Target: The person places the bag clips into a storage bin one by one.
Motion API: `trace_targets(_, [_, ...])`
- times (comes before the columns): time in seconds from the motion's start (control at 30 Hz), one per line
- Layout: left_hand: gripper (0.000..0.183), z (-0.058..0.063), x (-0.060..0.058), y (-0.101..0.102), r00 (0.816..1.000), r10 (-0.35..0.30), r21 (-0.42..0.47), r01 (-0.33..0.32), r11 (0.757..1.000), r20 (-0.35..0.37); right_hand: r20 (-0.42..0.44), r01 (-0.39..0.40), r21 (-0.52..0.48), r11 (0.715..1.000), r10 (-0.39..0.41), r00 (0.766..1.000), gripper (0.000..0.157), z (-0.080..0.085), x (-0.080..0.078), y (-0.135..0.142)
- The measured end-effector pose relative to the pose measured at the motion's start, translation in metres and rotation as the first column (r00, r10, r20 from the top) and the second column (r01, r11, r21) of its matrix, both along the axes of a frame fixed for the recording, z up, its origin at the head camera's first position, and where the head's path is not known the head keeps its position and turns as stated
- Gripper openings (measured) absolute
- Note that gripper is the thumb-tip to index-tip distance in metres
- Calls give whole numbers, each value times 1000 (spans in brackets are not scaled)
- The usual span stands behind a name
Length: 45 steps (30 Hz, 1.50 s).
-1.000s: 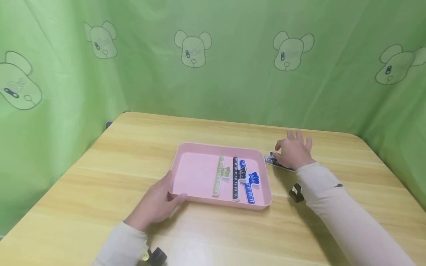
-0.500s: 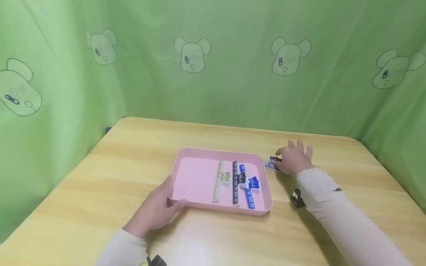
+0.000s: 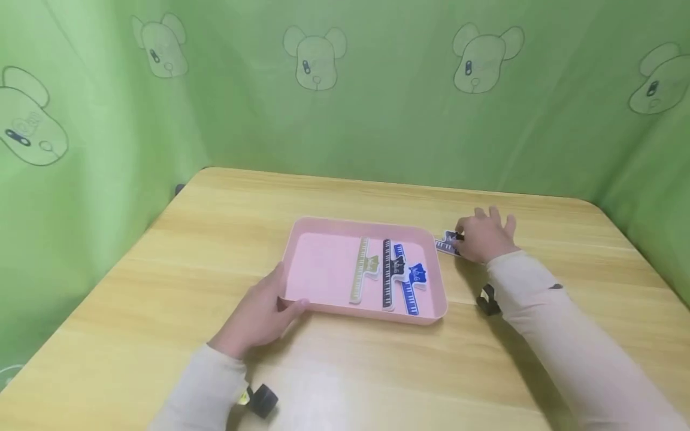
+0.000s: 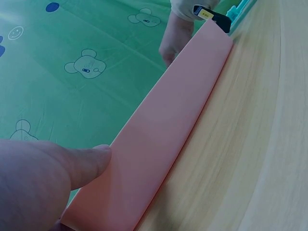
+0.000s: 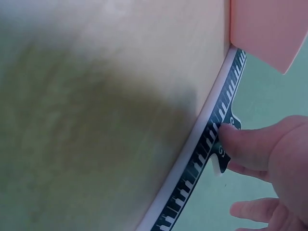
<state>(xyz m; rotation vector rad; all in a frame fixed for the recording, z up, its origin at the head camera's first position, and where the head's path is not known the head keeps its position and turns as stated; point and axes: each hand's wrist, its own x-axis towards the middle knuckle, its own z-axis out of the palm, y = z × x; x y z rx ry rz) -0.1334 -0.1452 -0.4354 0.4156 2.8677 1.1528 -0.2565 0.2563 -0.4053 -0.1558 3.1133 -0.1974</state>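
Note:
My left hand (image 3: 261, 311) grips the near left corner of a pink tray (image 3: 318, 307), its thumb over the rim. In the left wrist view the thumb (image 4: 91, 161) lies along the tray's wall. Three piano-keyboard clips lie in the tray: a gold clip (image 3: 358, 275), a black clip (image 3: 386, 281) and a blue clip (image 3: 411, 297), the last two partly overlapping. Beyond the tray's right side, my right hand (image 3: 487, 237) pinches the tab of a dark piano-keyboard clip (image 5: 192, 168). Its other fingers are raised, and the hand hides part of this clip in the head view.
The wooden table (image 3: 162, 287) carries the tray and the dark clip. A green curtain (image 3: 377, 131) with mouse-like faces surrounds its back and sides. In the left wrist view a turquoise object (image 4: 236, 13) shows past the tray's far end.
The head view has shifted slightly. My right hand stays at the dark clip, its fingers now closer around the tab. The left hand and tray keep their places.

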Motion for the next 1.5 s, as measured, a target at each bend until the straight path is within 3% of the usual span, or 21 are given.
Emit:
trace_targets(0.23, [73, 3, -3, 1, 1000, 3, -13, -3, 1000, 17, 54, 11, 3, 1000, -11, 998, 39, 10, -1, 3])
trace_targets(0.53, [74, 5, -4, 2, 1000, 8, -1, -8, 1000, 9, 39, -10, 17, 1000, 9, 999, 30, 20, 0, 4])
trace_targets(0.8, [77, 6, -3, 1, 1000, 14, -9, -14, 1000, 15, -4, -13, -35, 999, 13, 1000, 16, 25, 4, 3])
trace_targets(1.17, [77, 6, -3, 1, 1000, 12, -16, -12, 1000, 3, -26, -11, -50, 999, 10, 1000, 12, 28, 6, 5])
trace_targets(1.5, [76, 3, -4, 0, 1000, 13, 13, -13, 1000, 4, -40, -22, -64, 998, 19, 999, 19, 42, 12, 0])
